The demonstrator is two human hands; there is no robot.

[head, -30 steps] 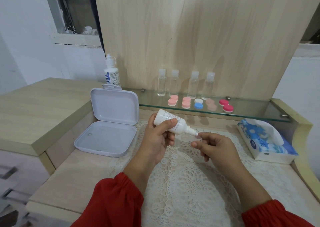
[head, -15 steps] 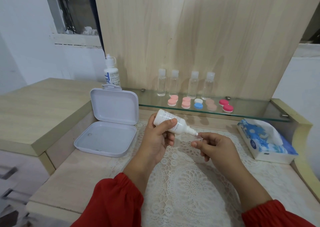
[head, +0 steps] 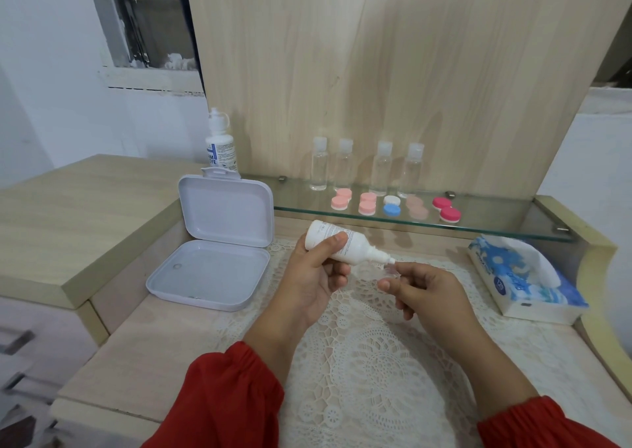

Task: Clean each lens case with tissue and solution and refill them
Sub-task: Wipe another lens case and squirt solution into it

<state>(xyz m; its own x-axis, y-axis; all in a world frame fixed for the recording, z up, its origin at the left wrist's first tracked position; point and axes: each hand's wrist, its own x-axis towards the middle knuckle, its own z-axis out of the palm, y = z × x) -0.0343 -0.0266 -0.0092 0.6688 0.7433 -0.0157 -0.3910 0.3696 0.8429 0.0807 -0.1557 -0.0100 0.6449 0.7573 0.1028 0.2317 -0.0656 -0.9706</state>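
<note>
My left hand [head: 313, 278] grips a small white solution bottle [head: 342, 245], tilted with its nozzle pointing down to the right. The nozzle tip sits just over a clear lens case [head: 371, 271] that my right hand [head: 425, 288] pinches at its right end, above the lace mat [head: 369, 362]. Several closed lens cases lie in a row on the glass shelf [head: 496, 223]: pink ones [head: 341, 199], a white and blue one [head: 392, 205], a pale beige one [head: 416, 208] and a deep pink one [head: 446, 209]. A tissue box [head: 526, 276] lies at the right.
A white hinged box [head: 212, 266] stands open at the left of the mat. A larger solution bottle [head: 220, 146] stands behind it on the shelf's left end. Several small clear bottles [head: 366, 167] line the wooden back panel. A raised wooden counter [head: 68, 215] borders the left.
</note>
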